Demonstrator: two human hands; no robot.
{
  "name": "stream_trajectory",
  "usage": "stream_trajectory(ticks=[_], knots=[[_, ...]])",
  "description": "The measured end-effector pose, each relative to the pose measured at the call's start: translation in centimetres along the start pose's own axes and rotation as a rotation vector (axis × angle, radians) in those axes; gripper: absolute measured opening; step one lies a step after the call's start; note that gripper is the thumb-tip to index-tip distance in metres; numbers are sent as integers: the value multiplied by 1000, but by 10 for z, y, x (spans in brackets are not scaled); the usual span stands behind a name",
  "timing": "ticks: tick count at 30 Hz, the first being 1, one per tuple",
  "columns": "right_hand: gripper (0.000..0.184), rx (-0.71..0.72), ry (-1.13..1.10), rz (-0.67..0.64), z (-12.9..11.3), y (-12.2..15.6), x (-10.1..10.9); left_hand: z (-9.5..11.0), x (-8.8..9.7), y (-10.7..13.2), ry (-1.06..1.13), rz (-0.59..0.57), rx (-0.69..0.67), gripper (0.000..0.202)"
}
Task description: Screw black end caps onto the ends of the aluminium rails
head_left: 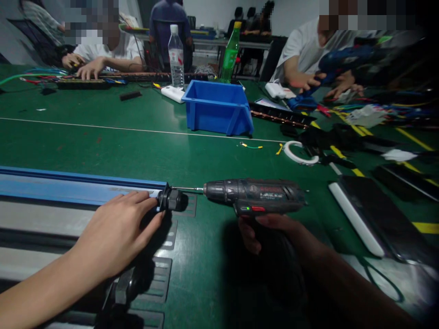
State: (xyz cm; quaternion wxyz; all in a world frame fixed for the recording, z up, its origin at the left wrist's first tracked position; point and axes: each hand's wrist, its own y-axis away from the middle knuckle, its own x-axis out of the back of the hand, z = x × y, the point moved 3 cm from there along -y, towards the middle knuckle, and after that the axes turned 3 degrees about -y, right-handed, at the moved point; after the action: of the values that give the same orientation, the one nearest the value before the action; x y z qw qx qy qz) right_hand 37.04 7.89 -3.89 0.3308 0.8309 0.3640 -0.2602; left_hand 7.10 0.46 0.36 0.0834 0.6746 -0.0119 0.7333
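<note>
My right hand (270,230) is closed round the grip of a black cordless drill (257,194), its index finger at the trigger. The drill lies level, and its long thin bit (187,188) points left, its tip at the upper part of a black end cap (164,197) on a blue metal profile (82,186). A black cable gland (176,200) sticks out of that cap. My left hand (125,224) rests over the profile's end, fingers and thumb gripping the cap from both sides. Whether a screw sits at the bit tip is too small to tell.
More grey profiles (37,221) with slotted black brackets (161,278) lie at left front. Beyond stand a blue bin (217,109), a water bottle (176,59) and a green bottle (230,55). A white tape roll (301,153) and a dark flat device (380,219) lie right. Co-workers sit opposite, one holding a blue drill (343,59).
</note>
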Motion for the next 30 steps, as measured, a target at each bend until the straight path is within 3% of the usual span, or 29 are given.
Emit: stream_trajectory(ticks=[4, 9, 15, 22, 27, 30], knots=[[16, -2, -18, -15, -1, -2, -1, 0, 1, 0, -1, 4, 6, 44], [30, -87, 0, -11, 1, 3, 0, -1, 1, 2, -15, 5, 0, 43], [20, 2, 47, 20, 4, -1, 7, 0, 1, 1, -19, 5, 3, 42], [20, 16, 19, -22, 8, -5, 11, 2, 5, 1, 14, -15, 31, 35], [23, -5, 55, -57, 11, -8, 24, 3, 4, 0, 15, -14, 32, 34], [26, -41, 104, -158, 11, -13, 28, 4, 5, 0, 12, -14, 28, 34]])
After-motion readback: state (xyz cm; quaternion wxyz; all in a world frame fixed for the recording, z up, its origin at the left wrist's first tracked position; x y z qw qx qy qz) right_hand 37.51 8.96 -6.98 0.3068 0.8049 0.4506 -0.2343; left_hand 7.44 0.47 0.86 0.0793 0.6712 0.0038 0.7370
